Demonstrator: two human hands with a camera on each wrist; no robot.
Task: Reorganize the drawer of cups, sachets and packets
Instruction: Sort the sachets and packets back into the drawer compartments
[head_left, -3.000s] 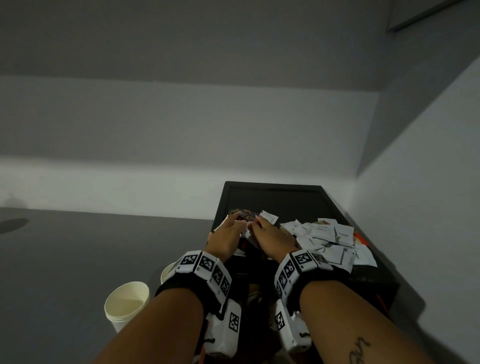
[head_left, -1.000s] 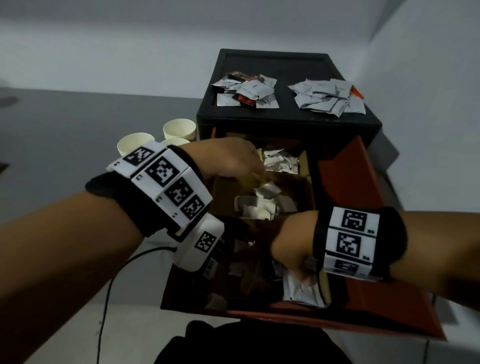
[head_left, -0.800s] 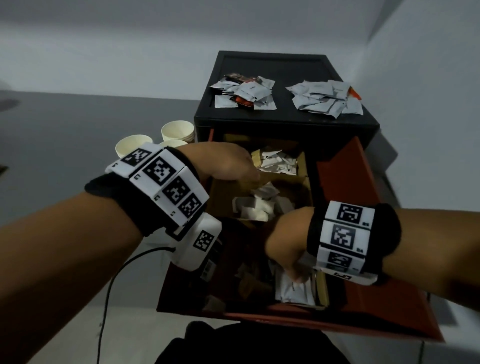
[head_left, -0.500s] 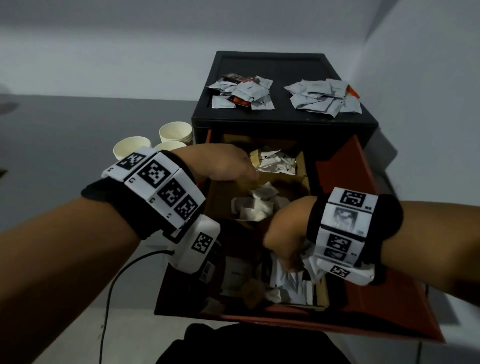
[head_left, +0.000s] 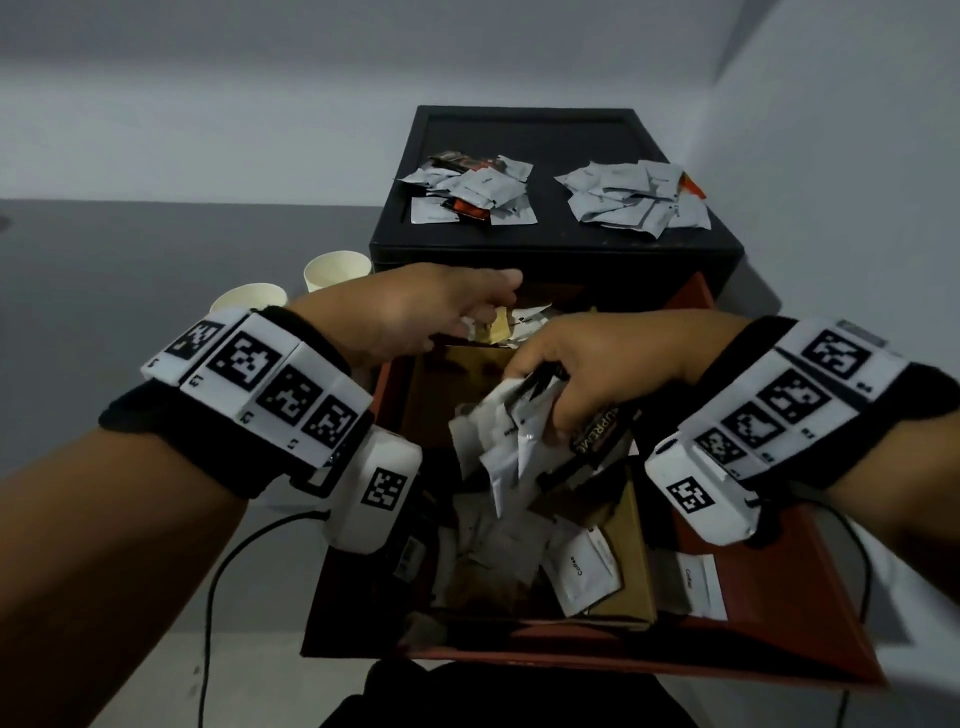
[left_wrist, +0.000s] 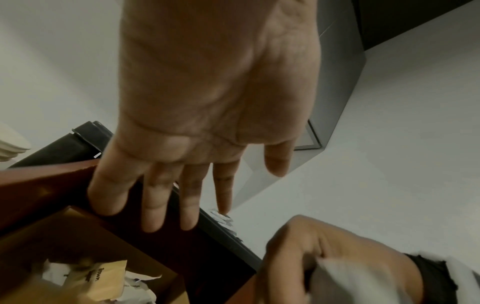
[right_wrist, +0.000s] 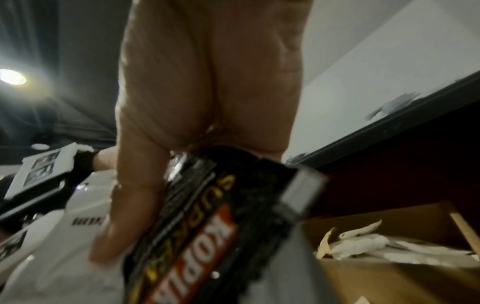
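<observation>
Over the open red-brown wooden drawer (head_left: 737, 587), going left to right, my left hand (head_left: 410, 306) reached flat, its fingers (left_wrist: 155, 197) straight and holding nothing, toward the back cardboard compartment of pale sachets (left_wrist: 103, 275). My right hand (head_left: 602, 364) was curled round a loose fan of white paper sachets (head_left: 498, 441) with one black foil coffee packet (right_wrist: 207, 236) among them. They looked light, limp and slick, likely to slide apart; I judged a firmer pinch across the bundle's middle safest. Two sorted heaps of sachets (head_left: 634, 200) lay on the black cabinet top (head_left: 545, 135).
</observation>
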